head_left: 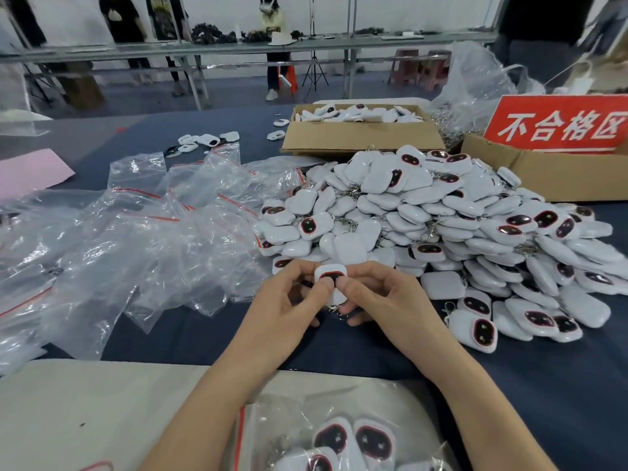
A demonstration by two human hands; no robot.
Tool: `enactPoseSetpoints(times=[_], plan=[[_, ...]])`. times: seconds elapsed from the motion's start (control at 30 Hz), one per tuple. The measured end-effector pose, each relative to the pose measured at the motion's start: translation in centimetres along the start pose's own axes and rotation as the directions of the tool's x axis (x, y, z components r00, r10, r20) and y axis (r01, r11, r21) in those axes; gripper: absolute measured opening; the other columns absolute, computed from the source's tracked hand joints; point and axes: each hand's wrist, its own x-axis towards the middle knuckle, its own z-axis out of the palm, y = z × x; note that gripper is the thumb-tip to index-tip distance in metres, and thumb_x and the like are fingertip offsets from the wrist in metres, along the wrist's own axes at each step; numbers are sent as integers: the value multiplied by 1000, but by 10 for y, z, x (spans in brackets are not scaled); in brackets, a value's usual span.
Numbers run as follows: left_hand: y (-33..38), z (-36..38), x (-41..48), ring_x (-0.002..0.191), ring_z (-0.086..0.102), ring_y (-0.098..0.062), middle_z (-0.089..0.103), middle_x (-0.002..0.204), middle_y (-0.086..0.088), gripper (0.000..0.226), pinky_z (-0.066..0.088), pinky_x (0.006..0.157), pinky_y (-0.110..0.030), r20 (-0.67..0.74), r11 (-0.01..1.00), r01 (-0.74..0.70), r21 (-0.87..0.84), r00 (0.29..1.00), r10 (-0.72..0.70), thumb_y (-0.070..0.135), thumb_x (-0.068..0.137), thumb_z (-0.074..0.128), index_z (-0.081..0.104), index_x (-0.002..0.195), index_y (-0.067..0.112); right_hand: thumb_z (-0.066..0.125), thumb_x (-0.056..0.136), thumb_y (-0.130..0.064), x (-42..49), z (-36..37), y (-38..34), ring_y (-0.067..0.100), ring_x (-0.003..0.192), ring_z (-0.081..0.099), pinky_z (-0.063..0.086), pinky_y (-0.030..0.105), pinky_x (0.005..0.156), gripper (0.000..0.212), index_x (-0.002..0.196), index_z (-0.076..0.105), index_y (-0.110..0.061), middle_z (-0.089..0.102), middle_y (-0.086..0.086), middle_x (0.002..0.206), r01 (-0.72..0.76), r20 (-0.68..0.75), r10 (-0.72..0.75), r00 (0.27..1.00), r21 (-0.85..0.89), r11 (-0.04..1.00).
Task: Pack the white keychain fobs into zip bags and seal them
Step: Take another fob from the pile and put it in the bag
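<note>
Both hands, left hand (289, 294) and right hand (377, 294), pinch one white fob (330, 274) above the dark tablecloth (509, 385), just before the fob pile (424, 215). Advice: keep the thumbs off its dark face, check it, then take an empty zip bag (136, 232) from the left.

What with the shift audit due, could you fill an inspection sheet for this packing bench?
Surface: dark blue tablecloth.
Job's things: big fob pile; empty zip bags left of it; filled bag nearest.
Clutter: cardboard box of fobs; second box bearing red sign; pink sheet.
Grips: left hand and right hand both pinch one held fob.
Cables: nothing seen.
Surroundings: people at a long bench behind; tripod.
</note>
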Motion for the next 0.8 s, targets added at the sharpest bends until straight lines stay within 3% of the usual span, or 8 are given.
enactPoseSetpoints(times=[0.8], plan=[[-3, -1, 1, 78, 63, -3, 71, 90, 8, 13, 54, 65, -21, 33, 997, -25, -67, 999, 27, 33, 94, 63, 72, 103, 35, 69, 93, -22, -4, 6, -8, 4, 58, 63, 55, 17, 58, 7, 98, 75, -20, 67, -9, 63, -15, -61, 13, 998, -37, 999]])
